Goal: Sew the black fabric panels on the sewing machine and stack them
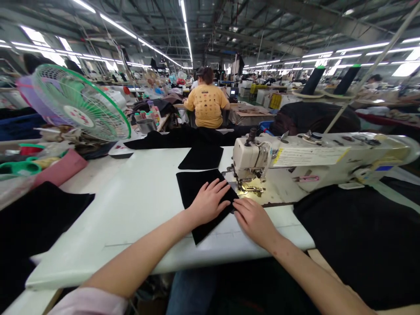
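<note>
A black fabric piece [188, 186] lies on the pale green table, its right edge beside the needle area of a white sewing machine [249, 153]. My left hand [210, 200] rests flat on this fabric with its fingers spread. At the fabric's right edge, my right hand [254, 218] has its fingers closed together, thumb and fingertips gripping the edge just in front of the presser foot [251, 189]. Another black fabric piece [201, 157] lies flat just beyond the first. Beneath my hands, part of the fabric is hidden.
More black cloth hangs at the left [39, 218] and right [357, 236] of the table [131, 205]. A green-rimmed fan [80, 103] stands at back left. Thread cones [313, 81] stand behind the machine. A person in a yellow shirt [206, 105] sits ahead.
</note>
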The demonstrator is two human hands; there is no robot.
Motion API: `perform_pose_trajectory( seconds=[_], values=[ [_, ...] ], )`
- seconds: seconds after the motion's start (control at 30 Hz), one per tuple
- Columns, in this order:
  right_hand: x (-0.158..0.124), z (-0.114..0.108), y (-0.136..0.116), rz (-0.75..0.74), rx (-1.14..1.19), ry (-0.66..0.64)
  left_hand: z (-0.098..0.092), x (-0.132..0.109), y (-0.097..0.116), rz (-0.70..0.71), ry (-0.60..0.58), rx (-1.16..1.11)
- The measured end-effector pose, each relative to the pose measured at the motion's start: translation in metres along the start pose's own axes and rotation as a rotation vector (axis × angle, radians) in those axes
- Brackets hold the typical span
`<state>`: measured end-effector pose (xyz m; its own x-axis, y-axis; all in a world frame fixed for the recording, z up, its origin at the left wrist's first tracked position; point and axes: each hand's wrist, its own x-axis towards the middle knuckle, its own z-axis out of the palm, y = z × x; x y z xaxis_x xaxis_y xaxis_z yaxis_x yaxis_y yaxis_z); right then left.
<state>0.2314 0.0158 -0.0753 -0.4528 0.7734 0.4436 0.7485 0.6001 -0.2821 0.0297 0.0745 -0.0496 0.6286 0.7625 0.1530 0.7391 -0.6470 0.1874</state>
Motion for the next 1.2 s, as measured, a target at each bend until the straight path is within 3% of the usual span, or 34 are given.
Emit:
perform_pose_trajectory(
  seconds=[0.13, 0.3, 0.4, 0.53, 0.63, 0.73, 0.9, 1.03, 1.2],
  values=[
    [-0.001, 0.004, 0.0, 0.044, -0.02, 0.015, 0.011, 0.019, -0.019, 0.086, -0.122, -0.048],
    [-0.002, 0.005, -0.001, 0.087, -0.035, 0.011, 0.018, 0.022, -0.025, 0.08, -0.118, -0.016],
    [-0.005, 0.003, -0.006, 0.072, -0.047, 0.013, 0.012, 0.017, -0.021, 0.069, -0.104, -0.013],
    [-0.004, 0.0, -0.012, 0.001, 0.024, -0.014, -0.008, 0.018, -0.024, 0.08, -0.079, -0.058],
    [0.019, 0.008, -0.016, 0.014, 0.045, -0.034, -0.026, 0.035, -0.044, -0.07, 0.009, -0.038],
    [0.062, 0.032, -0.016, 0.104, -0.024, -0.052, -0.032, 0.067, -0.076, -0.202, 0.083, -0.009],
    [0.138, 0.075, 0.0, 0.28, -0.139, -0.064, -0.02, 0.124, -0.116, -0.188, -0.013, -0.007],
    [0.162, 0.084, 0.013, 0.338, -0.193, -0.106, -0.005, 0.144, -0.121, -0.149, -0.104, 0.034],
    [0.159, 0.079, 0.014, 0.305, -0.206, -0.166, 0.005, 0.149, -0.114, -0.161, -0.155, 0.088]
  ],
)
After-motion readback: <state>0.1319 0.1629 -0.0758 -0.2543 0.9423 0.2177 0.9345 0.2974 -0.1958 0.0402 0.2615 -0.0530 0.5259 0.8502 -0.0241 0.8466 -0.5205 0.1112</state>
